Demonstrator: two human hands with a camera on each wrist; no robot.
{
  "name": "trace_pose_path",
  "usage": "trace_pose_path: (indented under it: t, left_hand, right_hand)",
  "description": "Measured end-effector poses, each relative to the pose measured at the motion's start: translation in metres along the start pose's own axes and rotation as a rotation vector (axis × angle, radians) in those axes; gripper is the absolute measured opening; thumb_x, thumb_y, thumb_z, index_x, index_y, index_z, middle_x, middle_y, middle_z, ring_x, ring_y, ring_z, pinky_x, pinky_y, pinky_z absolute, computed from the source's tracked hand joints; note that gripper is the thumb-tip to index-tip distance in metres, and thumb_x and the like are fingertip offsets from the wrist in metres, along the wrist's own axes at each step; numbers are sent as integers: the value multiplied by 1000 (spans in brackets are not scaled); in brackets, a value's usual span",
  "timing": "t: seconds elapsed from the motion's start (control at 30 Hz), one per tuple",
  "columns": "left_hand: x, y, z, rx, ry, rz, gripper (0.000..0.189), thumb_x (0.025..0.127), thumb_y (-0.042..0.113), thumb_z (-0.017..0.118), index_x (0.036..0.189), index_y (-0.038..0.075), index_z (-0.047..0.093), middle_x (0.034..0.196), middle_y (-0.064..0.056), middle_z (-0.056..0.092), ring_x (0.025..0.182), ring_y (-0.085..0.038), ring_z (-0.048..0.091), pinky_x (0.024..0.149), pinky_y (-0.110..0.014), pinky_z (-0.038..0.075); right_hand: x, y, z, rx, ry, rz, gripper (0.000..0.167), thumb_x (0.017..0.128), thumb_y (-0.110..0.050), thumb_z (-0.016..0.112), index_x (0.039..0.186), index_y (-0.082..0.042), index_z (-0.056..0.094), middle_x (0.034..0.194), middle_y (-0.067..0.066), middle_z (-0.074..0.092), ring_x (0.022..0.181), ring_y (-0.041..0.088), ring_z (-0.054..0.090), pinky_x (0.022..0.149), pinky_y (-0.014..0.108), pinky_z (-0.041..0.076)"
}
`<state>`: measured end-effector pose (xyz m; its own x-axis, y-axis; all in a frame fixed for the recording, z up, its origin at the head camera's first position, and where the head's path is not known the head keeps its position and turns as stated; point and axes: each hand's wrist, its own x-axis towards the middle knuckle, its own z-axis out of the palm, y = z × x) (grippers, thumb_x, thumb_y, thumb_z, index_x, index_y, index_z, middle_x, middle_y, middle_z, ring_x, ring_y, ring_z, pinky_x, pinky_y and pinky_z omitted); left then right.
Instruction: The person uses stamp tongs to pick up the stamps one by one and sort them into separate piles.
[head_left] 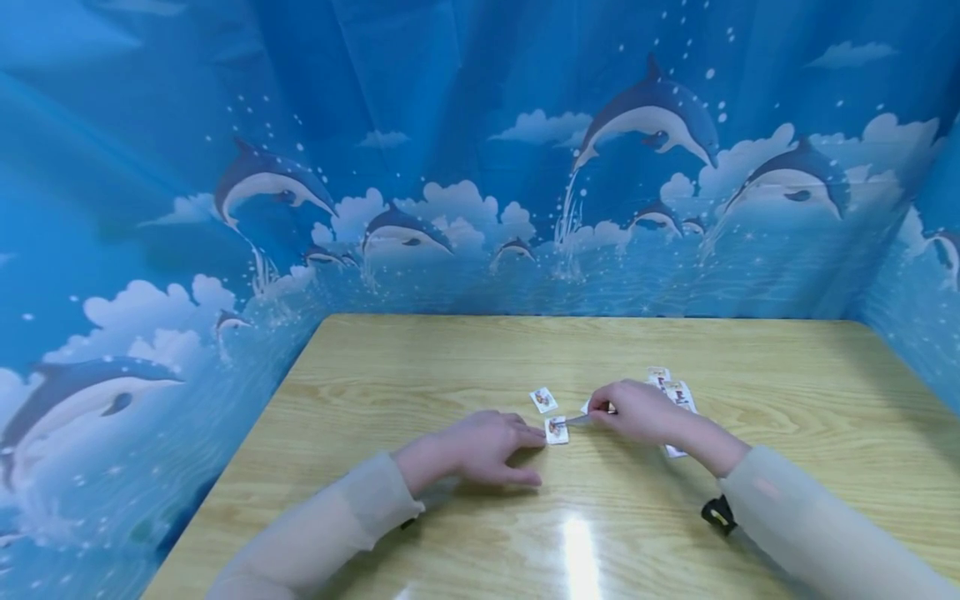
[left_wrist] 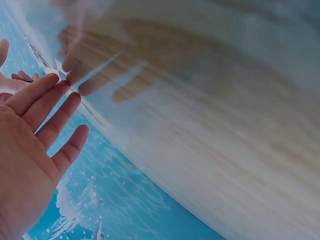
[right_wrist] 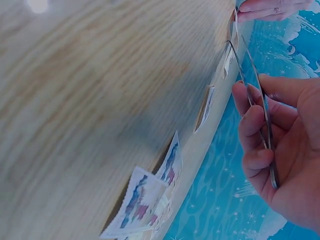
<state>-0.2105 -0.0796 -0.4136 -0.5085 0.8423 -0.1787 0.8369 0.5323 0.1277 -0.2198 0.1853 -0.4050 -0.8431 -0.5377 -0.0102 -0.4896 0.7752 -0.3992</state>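
My right hand (head_left: pixel 637 410) pinches a pair of metal tweezers (right_wrist: pixel 265 117) between thumb and fingers. The tweezers' two arms stand apart, and their tips reach over a small stamp-like picture (head_left: pixel 557 431) with a white border on the table. At that picture's left edge are the fingertips of my left hand (head_left: pixel 491 447), its fingers extended and thumb spread away. Just behind it lies a second stamp (head_left: pixel 543 400), slightly turned. Another white piece (head_left: pixel 585 407) shows beside the right fingertips, mostly hidden by that hand.
Several more stamps (head_left: pixel 679 393) lie overlapping beyond the right wrist, partly covered by it; in the right wrist view one stamp (right_wrist: pixel 135 202) has a raised edge. A wood-grain table (head_left: pixel 420 358) holds everything, with a dolphin-print curtain (head_left: pixel 450 250) behind. A black device (head_left: pixel 718 515) sits under the right sleeve.
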Motion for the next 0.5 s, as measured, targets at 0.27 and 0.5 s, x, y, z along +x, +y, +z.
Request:
trace_pose_path:
  t: [0.27,0.5]
  left_hand:
    - [4,5,2,34,19,83,64,94,62,47,139,18,55,143,8,50,125,-13,50,103,-31,41]
    - [7,-5,-2,27,35,17,62,95,60,48,139,17,54,145,3,48,127,-18,49,105,-36,40]
  right_hand:
    - [1,2,-4,0,5,26,10,93,-17,64,93,-12,73,84,-9,66,75,10,59,69,36,52]
    - [-10,7,-17,39,10,57,13,95,-15,62,97,-8,72,85,-4,67,65,6,53,60,30,47]
